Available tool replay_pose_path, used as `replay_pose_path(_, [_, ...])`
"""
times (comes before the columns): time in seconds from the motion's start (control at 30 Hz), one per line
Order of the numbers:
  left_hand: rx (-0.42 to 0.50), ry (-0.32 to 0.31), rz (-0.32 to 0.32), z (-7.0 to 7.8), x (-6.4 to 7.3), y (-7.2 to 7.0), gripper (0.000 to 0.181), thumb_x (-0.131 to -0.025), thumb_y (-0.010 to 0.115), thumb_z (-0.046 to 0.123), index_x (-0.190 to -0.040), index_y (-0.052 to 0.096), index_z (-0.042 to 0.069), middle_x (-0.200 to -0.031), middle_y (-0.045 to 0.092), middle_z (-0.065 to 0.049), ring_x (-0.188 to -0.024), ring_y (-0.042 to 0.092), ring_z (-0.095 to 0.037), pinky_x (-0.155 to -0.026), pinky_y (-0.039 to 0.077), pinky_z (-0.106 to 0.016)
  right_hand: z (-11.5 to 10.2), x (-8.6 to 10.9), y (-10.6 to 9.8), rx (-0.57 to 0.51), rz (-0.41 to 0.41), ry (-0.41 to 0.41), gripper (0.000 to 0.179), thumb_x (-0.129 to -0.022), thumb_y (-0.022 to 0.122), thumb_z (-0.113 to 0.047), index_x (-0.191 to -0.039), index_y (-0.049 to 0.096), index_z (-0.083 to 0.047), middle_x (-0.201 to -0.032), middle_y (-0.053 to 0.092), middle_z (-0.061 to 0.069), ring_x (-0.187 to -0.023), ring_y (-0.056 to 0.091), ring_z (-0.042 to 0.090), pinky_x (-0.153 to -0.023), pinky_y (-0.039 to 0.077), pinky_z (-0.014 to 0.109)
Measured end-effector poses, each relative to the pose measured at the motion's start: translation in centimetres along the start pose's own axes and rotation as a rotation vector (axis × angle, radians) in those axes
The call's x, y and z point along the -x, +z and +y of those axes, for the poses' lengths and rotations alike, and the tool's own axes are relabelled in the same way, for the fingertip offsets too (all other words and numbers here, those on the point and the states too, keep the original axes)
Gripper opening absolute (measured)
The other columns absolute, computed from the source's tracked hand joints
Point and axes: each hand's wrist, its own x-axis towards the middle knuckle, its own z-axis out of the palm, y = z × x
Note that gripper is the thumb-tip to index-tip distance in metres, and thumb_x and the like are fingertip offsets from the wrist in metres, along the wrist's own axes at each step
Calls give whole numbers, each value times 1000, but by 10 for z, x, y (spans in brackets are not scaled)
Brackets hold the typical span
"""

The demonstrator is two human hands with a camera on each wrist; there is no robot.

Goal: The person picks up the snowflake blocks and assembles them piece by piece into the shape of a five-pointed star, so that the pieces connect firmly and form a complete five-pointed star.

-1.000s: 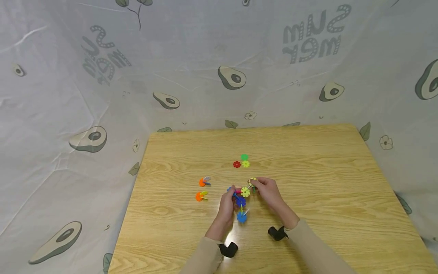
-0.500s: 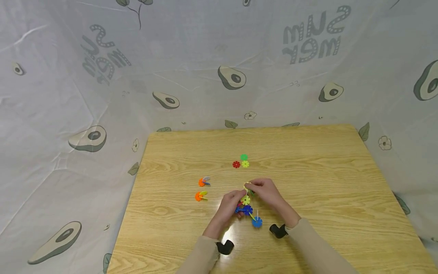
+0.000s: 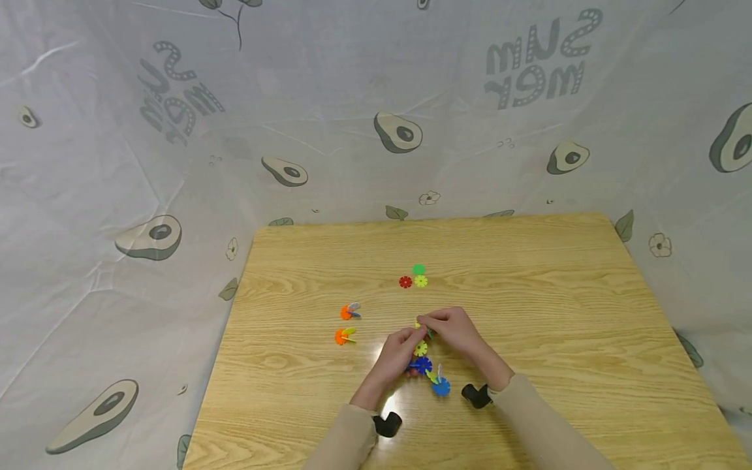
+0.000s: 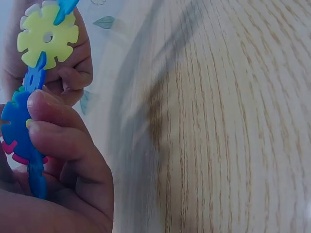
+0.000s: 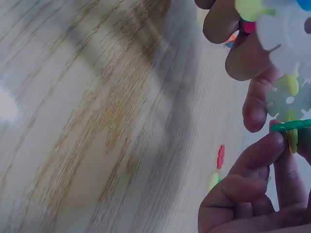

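Both hands hold one chain of notched plastic snowflake discs, slotted edge to edge. My left hand (image 3: pixel 395 359) grips its middle, fingertips on a blue disc (image 4: pixel 18 125). My right hand (image 3: pixel 455 328) pinches the upper end, where a green disc (image 5: pixel 296 125) crosses a thin yellow one, next to a whitish disc (image 5: pixel 286 99). A yellow disc (image 3: pixel 420 348) shows between the hands. Below it a dark blue disc (image 3: pixel 423 365) and a lighter blue disc (image 3: pixel 440 387) hang free. Pink discs are partly hidden behind the left fingers.
On the wooden table (image 3: pixel 529 281), a red disc (image 3: pixel 405 282), a green disc (image 3: pixel 419 269) and a yellow disc (image 3: pixel 420 281) lie flat beyond the hands. Two small joined clusters, an upper orange one (image 3: pixel 346 313) and a lower orange one (image 3: pixel 341 337), sit to the left.
The hands have come closer together, the left shifting its grip up the chain and the right moving slightly left. The chain's lower blue end has swung right and toward the person.
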Motion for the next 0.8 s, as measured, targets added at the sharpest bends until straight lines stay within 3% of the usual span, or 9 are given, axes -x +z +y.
replay_pose_path(0.17, [-25, -7, -7, 1, 0, -2, 55, -101, 59, 58, -101, 72, 4, -56, 51, 4, -40, 48, -10, -37, 36, -21, -2, -2, 2, -26, -11, 1, 27, -100, 72, -29, -101, 83, -4, -102, 77, 6, -94, 63, 15, -77, 46, 28])
replay_pose_path(0.33, [-43, -8, -19, 2, 0, -5, 50, -101, 59, 57, -90, 65, 8, -58, 57, 3, -41, 49, -11, -38, 38, -22, -1, -5, 5, -45, -24, 17, 39, -103, 67, -33, -83, 77, 0, -77, 67, 4, -73, 51, 16, -66, 40, 26])
replay_pose_path(0.43, [-37, -1, 13, -1, 0, -8, 47, -103, 59, 54, -94, 68, 9, -58, 55, 3, -41, 49, -12, -38, 39, -23, 0, -8, 2, -81, -21, 39, 47, -107, 59, -37, -87, 74, 3, -77, 63, 9, -71, 54, 20, -68, 44, 27])
replay_pose_path(0.53, [-19, 1, 73, -5, 4, -13, 43, -104, 59, 51, -101, 72, 10, -58, 49, 3, -40, 47, -12, -37, 39, -23, 5, -15, -6, -83, 9, 59, 45, -109, 55, -36, -104, 75, 4, -86, 65, 15, -78, 60, 26, -72, 48, 31])
replay_pose_path(0.6, [1, 2, 115, -8, 8, -18, 43, -104, 59, 50, -106, 74, 9, -57, 47, 3, -39, 46, -11, -37, 39, -23, 10, -24, -14, -25, 43, 61, 41, -108, 56, -33, -111, 74, 4, -91, 66, 18, -81, 61, 29, -73, 48, 33])
replay_pose_path(0.8, [67, 6, 186, -21, 28, -33, 47, -104, 60, 49, -112, 72, 5, -55, 55, -1, -35, 48, -10, -33, 39, -22, 27, -59, -30, 304, 99, 2, 40, -103, 61, -33, -126, 70, -1, -114, 70, 14, -101, 64, 29, -88, 52, 45])
